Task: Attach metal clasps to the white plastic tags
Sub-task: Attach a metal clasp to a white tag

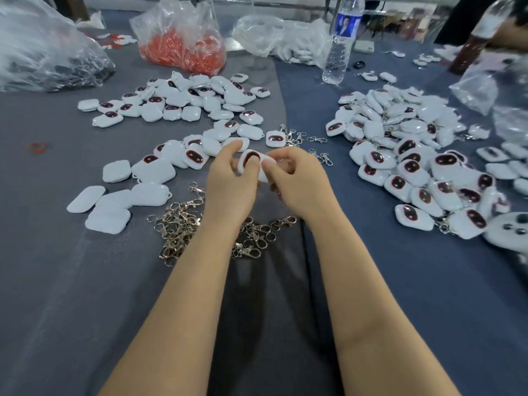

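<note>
My left forearm (183,295) and right forearm (371,295) stretch away from me, bare, on either side of a dark strip (265,324) that runs between the two grey-blue cloths covering the surface (57,267). Far off on my left lies a big clear plastic bag (43,47) with something dark inside, and near it at the back sits a smaller bag of orange-red pieces (180,44). To my right is a deep right pile of tags (405,155), white, many face up with a dark red-rimmed oval and silver clasps showing among them. To my left is a looser left spread of tags (183,101), and nearer me a few blank-side tags (114,201) lie flat. A water bottle (340,44) stands upright at the back. A heap of metal clasps (183,224) lies under my left wrist, partly hidden by it, and a small scatter of clasps (297,138) lies just beyond my right hand. My hands meet between the piles. My left hand (228,178) has its fingers curled round one held tag (251,161), thumb over its upper edge. My right hand (297,181) pinches the other end between thumb and fingertips. The tag is tilted up on edge. I cannot tell whether a clasp is in my fingers. A small red ring (36,147) lies alone far to the left.
</note>
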